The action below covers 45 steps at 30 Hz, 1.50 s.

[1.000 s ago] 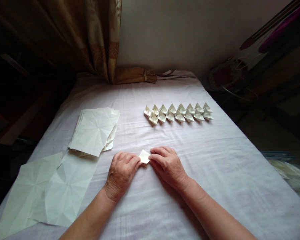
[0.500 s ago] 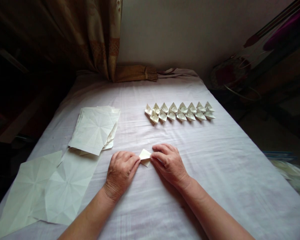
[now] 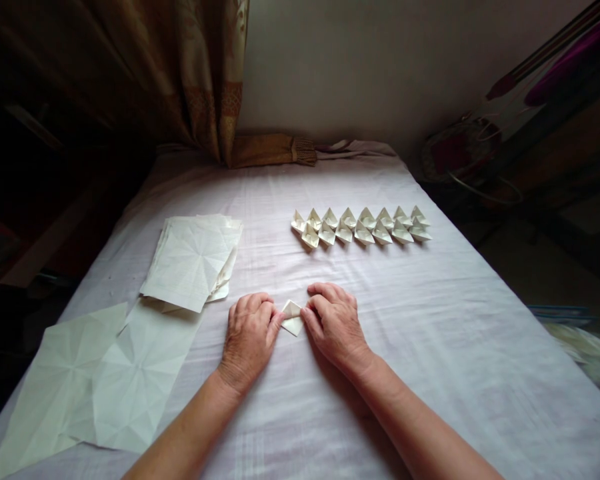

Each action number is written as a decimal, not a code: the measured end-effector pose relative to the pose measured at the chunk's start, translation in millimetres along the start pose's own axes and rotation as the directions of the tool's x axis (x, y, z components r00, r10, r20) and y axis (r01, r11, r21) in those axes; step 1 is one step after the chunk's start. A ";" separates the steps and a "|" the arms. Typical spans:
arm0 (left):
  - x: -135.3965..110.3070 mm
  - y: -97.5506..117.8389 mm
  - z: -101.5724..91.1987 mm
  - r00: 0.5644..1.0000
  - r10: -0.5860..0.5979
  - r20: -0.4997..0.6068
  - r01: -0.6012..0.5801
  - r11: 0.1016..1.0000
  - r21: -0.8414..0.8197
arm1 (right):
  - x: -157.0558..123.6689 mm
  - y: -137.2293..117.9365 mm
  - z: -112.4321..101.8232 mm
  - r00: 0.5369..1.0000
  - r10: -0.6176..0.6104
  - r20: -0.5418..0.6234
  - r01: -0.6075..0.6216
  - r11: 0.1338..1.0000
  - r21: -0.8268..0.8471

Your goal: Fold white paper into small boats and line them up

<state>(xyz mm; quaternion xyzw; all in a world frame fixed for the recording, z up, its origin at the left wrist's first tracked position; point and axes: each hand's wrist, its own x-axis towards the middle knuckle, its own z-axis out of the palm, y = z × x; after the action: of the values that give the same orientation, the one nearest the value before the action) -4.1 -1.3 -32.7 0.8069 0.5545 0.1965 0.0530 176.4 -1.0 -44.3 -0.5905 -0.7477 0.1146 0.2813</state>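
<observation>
Both hands meet at the middle of the cloth-covered surface [image 3: 430, 360], and there between them sits the small folded paper [image 3: 293, 325], lying with one corner toward the person. The left hand [image 3: 250, 337] pinches its left corner, thumb at the edge, the other fingers curled in. Over on the opposite corner, the right hand [image 3: 335, 323] bends its fingers and nips the paper between thumb and forefinger, the rest arched above the cloth.

Look at the room around them! A strip of cloth separates the hands from two rows of folded paper pieces [image 3: 365, 227] farther back. A broad stretch runs from the right forearm to the right edge. It's tighter on the left: the stack of creased sheets [image 3: 187, 260] and the loose sheets [image 3: 135, 380] reach near the left hand.
</observation>
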 end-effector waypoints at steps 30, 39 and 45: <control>1.8 2.3 4.2 0.985 -0.163 0.049 0.167 0.980 -0.104 | 2.1 -7.1 3.2 0.997 0.074 -0.031 -0.074 0.997 -0.012; 2.3 0.2 1.6 0.995 -0.093 0.037 0.097 0.987 -0.131 | 0.3 -7.6 4.0 0.997 0.067 -0.035 -0.067 0.998 0.006; 3.5 -0.5 2.2 0.994 -0.105 0.039 0.109 0.987 -0.121 | 2.2 -17.7 8.2 0.990 0.123 -0.068 -0.125 0.992 -0.024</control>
<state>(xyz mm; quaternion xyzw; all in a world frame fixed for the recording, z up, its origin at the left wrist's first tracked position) -2.6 2.5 -34.0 0.7741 0.5831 0.2141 0.1221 157.1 -2.4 -41.5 -0.6430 -0.7015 0.1016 0.2899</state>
